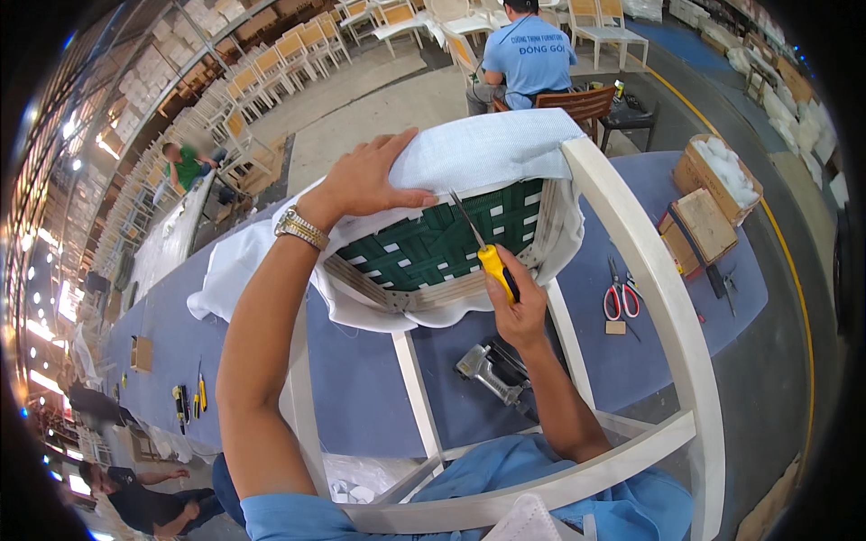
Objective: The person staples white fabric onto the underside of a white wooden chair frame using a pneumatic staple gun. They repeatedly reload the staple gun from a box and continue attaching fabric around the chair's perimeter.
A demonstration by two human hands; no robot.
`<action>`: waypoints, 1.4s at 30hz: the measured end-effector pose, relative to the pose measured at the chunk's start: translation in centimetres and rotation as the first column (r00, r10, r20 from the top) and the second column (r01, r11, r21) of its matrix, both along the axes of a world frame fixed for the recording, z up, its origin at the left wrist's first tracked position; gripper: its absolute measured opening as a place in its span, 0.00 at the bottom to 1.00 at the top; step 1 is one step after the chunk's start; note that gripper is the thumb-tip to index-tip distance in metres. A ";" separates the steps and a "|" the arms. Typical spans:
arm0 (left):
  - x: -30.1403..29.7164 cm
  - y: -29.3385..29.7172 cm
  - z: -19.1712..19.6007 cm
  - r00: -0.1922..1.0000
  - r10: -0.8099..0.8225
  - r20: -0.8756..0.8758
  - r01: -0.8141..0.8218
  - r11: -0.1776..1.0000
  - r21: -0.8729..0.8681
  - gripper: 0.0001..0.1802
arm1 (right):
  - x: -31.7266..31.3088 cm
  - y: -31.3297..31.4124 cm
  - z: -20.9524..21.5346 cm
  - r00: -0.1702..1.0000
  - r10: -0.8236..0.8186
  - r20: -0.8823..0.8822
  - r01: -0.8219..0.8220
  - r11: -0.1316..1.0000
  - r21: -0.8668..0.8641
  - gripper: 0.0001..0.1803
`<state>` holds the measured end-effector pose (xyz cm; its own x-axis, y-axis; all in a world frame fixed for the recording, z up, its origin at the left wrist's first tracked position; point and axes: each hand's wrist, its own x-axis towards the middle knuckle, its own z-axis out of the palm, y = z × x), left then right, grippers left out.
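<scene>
Blue table (356,397) beneath white-framed chair (657,270); chair rows (269,61), probably cartons (170,38), beyond

Smooth painted-wood chair frame (639,242), matt cloth cover (492,144), woven webbing (406,252), plastic tool handle (492,262), metal shaft (468,217)

You are in a furniture workshop, a large one, more like a factory hall. Rows of pale wooden chairs (269,65) run along the far side, many alike, and a white chair (639,225) with a webbed seat stands tipped on your worktable (645,198). Around it are trade tools: your yellow-handled tool (495,263), a metal power tool (492,370), red-handled scissors (621,301) and pliers (729,287), with a cardboard box (708,187) of white stuff near the table's right side. You also have a bare floor (361,117), a painted yellow line (808,356), tall stacks of pale packages (173,45), and other people about, including a person in a blue shirt (530,61) seated ahead of you.
</scene>
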<state>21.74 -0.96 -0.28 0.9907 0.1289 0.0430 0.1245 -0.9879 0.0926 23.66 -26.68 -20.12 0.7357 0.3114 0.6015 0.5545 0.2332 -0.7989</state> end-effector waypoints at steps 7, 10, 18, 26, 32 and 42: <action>-0.1 -0.6 -0.6 0.997 0.038 0.064 -0.047 0.989 0.140 0.60 | 0.5 2.5 -0.9 0.989 -0.078 0.126 0.078 0.997 0.003 0.24; 0.0 -0.8 -0.5 0.997 0.047 0.064 -0.056 0.986 0.156 0.59 | 0.7 3.0 -1.2 0.967 -0.160 0.198 0.165 0.986 -0.012 0.25; 0.0 -0.7 -0.7 0.996 0.038 0.080 -0.050 0.985 0.163 0.59 | 0.4 2.6 -0.8 0.955 -0.187 0.230 0.197 0.980 -0.021 0.28; -0.2 -0.3 -1.1 0.995 0.037 0.089 -0.054 0.979 0.196 0.59 | 0.8 0.9 0.7 0.941 -0.168 0.294 0.212 0.969 -0.125 0.30; -0.1 -1.3 -1.2 0.995 0.062 0.078 -0.077 0.975 0.209 0.58 | 2.2 2.7 -1.5 0.998 0.040 0.055 -0.040 0.999 0.013 0.28; -0.3 -0.4 -1.8 0.993 0.050 0.110 -0.072 0.977 0.202 0.57 | 3.9 5.5 -4.8 0.894 0.411 -0.180 -0.384 0.908 0.167 0.29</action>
<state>21.40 -1.36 -2.12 0.9699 0.1668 0.1772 0.1857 -0.9779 -0.0960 27.53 -21.18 -24.96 0.6774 0.5372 0.5025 0.2204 0.5035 -0.8354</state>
